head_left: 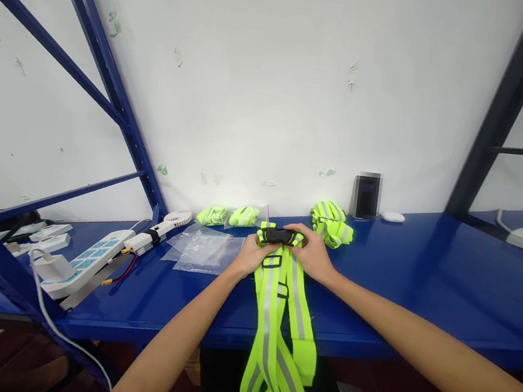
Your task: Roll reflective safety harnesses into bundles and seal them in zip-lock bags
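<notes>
Yellow-green reflective straps point(268, 310) with silver stripes hang from my two hands, over the table's front edge and down below it. At their top is a black buckle point(279, 236), gripped from both sides. My left hand point(253, 255) is closed on the left end of the buckle and the strap around it. On the right end, my right hand point(310, 252) is closed too, index finger along the top. Black slider rings point(272, 261) sit on the straps just below. Whether the buckle halves are clicked together I cannot tell.
Clear plastic bags point(205, 249) lie left of my hands. Behind are bagged reflective bundles point(243, 216) and a loose bundle point(332, 223). A power strip point(88, 261), a white fan point(178, 217) and cables are at left. A dark blurred device point(367, 197) and white case point(393, 217) stand back right.
</notes>
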Demonstrator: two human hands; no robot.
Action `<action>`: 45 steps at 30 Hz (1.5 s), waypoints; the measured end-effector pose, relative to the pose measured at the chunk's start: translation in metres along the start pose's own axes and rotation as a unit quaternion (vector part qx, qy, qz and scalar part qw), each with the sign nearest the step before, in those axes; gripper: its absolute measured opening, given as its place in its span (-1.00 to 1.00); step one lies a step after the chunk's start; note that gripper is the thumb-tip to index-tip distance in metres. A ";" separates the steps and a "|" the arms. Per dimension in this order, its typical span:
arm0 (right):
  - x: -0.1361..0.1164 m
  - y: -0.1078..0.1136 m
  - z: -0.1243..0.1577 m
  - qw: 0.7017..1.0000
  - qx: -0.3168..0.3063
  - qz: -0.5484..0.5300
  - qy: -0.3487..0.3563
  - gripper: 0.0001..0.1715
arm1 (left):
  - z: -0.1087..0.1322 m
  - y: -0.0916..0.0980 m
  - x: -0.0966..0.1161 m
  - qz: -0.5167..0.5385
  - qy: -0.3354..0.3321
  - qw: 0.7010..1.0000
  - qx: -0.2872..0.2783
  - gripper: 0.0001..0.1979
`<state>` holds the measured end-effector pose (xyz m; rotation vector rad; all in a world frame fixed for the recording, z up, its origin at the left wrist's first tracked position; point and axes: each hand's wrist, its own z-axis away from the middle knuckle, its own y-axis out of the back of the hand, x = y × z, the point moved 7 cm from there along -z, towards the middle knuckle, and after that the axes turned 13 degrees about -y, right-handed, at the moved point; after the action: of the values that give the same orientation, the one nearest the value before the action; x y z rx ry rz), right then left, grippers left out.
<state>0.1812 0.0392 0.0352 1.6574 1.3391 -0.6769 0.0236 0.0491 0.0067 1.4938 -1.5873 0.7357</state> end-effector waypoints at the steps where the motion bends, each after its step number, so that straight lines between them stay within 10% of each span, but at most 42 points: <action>1: 0.001 0.000 0.000 1.000 -0.003 -0.008 -0.009 -0.60 | 0.000 0.000 0.001 -0.010 -0.008 1.000 -0.003 -0.66; 14: 0.001 0.000 0.000 0.998 0.019 -0.015 -0.051 -0.66 | 0.001 -0.002 0.006 -0.001 -0.012 1.000 -0.001 -0.59; 24: -0.010 -0.004 -0.003 0.980 -0.109 -0.154 -0.060 -0.54 | -0.004 0.014 0.014 -0.023 -0.062 0.993 0.093 -0.68; 29: 0.006 -0.009 -0.006 0.956 -0.138 -0.214 -0.145 -0.11 | -0.002 0.003 0.016 -0.020 -0.043 0.998 0.041 -0.69; 45: 0.019 -0.019 -0.007 0.895 -0.138 -0.358 -0.228 -0.62 | 0.003 -0.003 0.009 -0.005 -0.039 0.999 0.007 -0.64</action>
<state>0.1671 0.0550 0.0170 0.6767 1.5861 -1.1519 0.0264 0.0413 0.0125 1.5550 -1.6348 0.6921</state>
